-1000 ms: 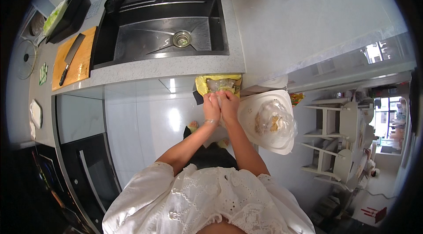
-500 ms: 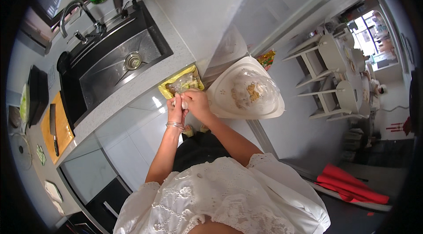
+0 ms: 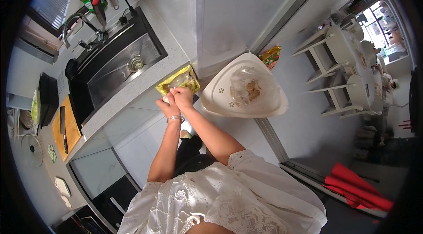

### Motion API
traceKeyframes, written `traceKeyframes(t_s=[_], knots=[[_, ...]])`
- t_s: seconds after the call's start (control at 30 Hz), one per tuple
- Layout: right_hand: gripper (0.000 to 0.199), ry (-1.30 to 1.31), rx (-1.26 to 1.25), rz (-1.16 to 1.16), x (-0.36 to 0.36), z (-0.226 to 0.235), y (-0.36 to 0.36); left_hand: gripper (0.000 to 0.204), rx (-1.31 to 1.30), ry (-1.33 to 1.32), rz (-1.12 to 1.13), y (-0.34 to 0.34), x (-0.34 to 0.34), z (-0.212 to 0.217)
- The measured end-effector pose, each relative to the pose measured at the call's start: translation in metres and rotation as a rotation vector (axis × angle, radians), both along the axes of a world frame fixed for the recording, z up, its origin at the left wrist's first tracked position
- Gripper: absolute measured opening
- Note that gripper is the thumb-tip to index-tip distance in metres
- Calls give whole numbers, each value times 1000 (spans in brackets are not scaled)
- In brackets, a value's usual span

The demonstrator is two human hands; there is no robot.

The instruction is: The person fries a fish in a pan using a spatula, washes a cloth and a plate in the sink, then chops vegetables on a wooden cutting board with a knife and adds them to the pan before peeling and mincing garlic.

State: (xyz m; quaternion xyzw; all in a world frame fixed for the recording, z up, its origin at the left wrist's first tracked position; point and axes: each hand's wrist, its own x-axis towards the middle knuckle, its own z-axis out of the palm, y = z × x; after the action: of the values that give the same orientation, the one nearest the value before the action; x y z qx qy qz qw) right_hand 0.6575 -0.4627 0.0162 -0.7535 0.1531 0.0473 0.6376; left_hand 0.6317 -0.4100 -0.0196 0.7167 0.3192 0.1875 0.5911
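Observation:
My left hand (image 3: 169,109) is closed around a small white roundish thing (image 3: 166,99), mostly hidden by the fingers; it looks like a garlic bulb, but I cannot be sure. Pressed up against it, my right hand (image 3: 183,98) has its fingers pinched together, and what they grip is hidden. Both hands are just at the near edge of a small bin lined with a yellow bag (image 3: 192,85), set against the counter front. To their right is a white three-cornered stool top or tray (image 3: 216,97), carrying a clear plastic bag with brownish pieces (image 3: 252,89).
A dark sink (image 3: 121,66) with a tap (image 3: 81,18) is set in the pale counter to the left. A knife (image 3: 64,130) lies on a wooden board (image 3: 72,139). White chairs (image 3: 321,64) stand beyond the doorway; red cloth (image 3: 352,185) hangs at the lower right.
Both hands have shifted slightly left and stay together, the left wrist more bent. The view has turned a little, showing the scissors above the sink more fully.

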Motion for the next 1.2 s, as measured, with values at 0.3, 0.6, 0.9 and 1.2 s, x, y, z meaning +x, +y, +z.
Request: traceKeyframes(t_s=[0.3,0.6,0.9,1.2], knots=[[10,78,569,-128,45,-57,-1,28,-702,-63,-371,29,-20,30],[18,-160,-847,393,59,-46,-3,38,-1219,-204,-559,121,-33,51],[22,-273,-670,445,49,-40,-19,33,-1093,-59,-483,116,-25,57],[23,-202,287,762,-2,43,1,40,-801,237,-544,98,-17,63]])
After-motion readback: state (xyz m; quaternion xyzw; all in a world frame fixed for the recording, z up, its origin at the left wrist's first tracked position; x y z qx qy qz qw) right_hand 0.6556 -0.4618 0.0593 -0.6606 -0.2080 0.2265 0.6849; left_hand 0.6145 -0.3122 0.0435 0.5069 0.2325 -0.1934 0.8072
